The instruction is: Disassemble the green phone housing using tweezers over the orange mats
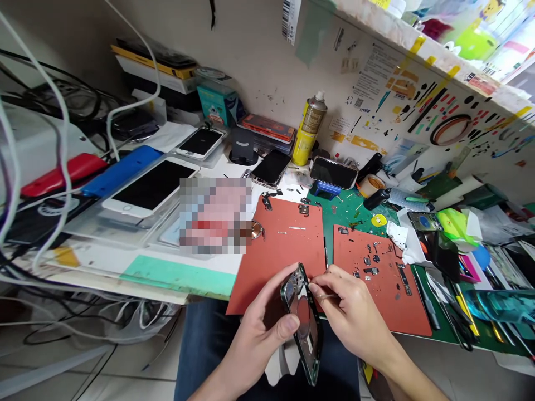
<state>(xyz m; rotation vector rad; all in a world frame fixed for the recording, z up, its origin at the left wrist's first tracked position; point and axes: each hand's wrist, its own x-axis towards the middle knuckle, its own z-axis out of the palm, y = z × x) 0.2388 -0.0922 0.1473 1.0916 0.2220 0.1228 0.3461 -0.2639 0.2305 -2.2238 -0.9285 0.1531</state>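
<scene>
My left hand grips a dark, opened phone housing by its side, thumb across the inner face. The housing is held tilted on edge above my lap, with a ring-shaped part and a camera area showing inside. Against its upper side edge, my right hand is closed in a pinch. What sits between those fingertips is too small to make out. Behind my hands lie two reddish-brown mats, a left mat and a right mat, with small phone parts scattered over them.
Several phones rest at the left and back, including a white-framed phone. A yellow spray can stands by the wall. Scissors, pens and a teal bottle crowd the right side. White cables hang at the left; a shelf overhangs.
</scene>
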